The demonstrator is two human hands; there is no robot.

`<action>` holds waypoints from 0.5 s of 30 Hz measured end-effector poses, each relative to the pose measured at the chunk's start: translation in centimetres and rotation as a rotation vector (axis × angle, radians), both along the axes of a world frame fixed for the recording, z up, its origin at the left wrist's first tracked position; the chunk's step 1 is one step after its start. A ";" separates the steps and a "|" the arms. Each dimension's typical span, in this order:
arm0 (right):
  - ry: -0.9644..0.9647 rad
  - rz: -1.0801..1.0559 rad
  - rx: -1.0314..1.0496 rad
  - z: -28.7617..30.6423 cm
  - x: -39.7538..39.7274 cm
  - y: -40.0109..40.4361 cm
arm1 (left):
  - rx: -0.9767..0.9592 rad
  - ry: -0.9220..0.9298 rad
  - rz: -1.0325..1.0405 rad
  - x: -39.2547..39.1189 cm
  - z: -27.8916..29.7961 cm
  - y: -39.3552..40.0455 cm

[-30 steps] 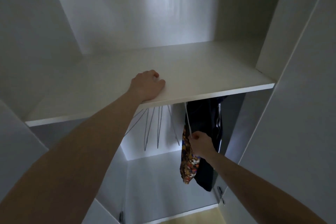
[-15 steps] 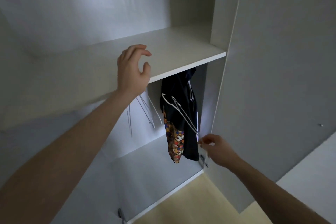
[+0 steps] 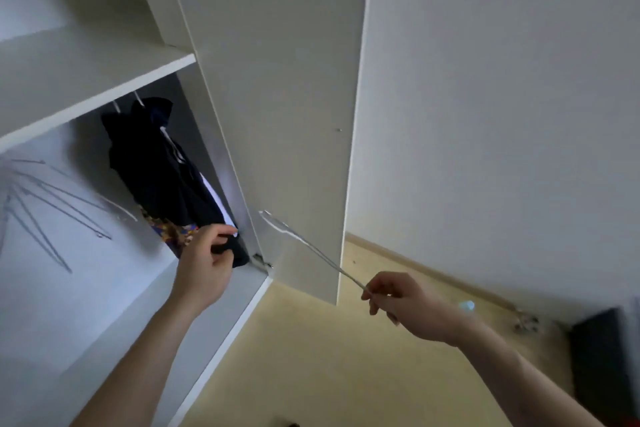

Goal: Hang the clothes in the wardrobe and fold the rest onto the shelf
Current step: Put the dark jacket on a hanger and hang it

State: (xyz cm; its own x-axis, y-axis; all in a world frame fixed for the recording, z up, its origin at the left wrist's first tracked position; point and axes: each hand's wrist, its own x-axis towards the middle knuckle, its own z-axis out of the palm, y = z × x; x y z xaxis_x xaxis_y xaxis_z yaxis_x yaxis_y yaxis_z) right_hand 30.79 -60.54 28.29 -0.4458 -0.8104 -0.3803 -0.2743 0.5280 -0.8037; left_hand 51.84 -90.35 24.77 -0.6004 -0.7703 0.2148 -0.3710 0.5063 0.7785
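Just outside the wardrobe door (image 3: 277,97) the right hand (image 3: 412,305) pinches an empty wire hanger (image 3: 304,246) by one end, left hand (image 3: 204,267) hanging loose-fingered by the hung dark clothes (image 3: 162,177), so I'd carry it hook-up, clear of the door edge.

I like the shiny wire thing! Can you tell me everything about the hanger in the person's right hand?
The hanger is thin, pale wire that looks like metal, and no clothes hang on it. The right hand pinches one end, and the wire slants up and left across the front of the open wardrobe door, ending in a narrow loop. It is outside the wardrobe. It is blurred, so its full shape cannot be told.
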 end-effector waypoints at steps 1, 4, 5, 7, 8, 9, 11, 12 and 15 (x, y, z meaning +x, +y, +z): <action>0.007 -0.022 0.004 -0.3 -0.4 2.9 | 0.006 -0.082 -0.104 -1.2 -1.0 2.0; 0.003 -0.111 0.002 -1.1 -1.3 12.0 | 0.000 -0.221 -0.328 -5.1 -3.3 8.7; -0.002 -0.149 -0.001 -1.4 -1.6 15.1 | 0.009 -0.234 -0.359 -6.5 -3.7 11.1; -0.002 -0.219 -0.002 -2.0 -1.9 21.3 | 0.011 -0.250 -0.415 -9.4 -4.3 16.0; 0.001 -0.250 -0.002 -2.2 -2.0 24.5 | -0.001 -0.255 -0.456 -10.9 -4.5 18.5; 0.007 -0.280 -0.004 -2.5 -2.0 27.5 | -0.019 -0.257 -0.498 -12.3 -4.6 21.0; 0.020 -0.346 -0.015 -2.9 -2.0 33.3 | -0.060 -0.259 -0.577 -15.2 -4.9 25.9; 0.023 -0.383 -0.024 -3.0 -1.9 36.0 | -0.070 -0.267 -0.619 -16.5 -5.0 28.3; 0.029 -0.504 -0.046 -3.3 -1.2 43.6 | -0.075 -0.279 -0.736 -19.8 -5.4 35.3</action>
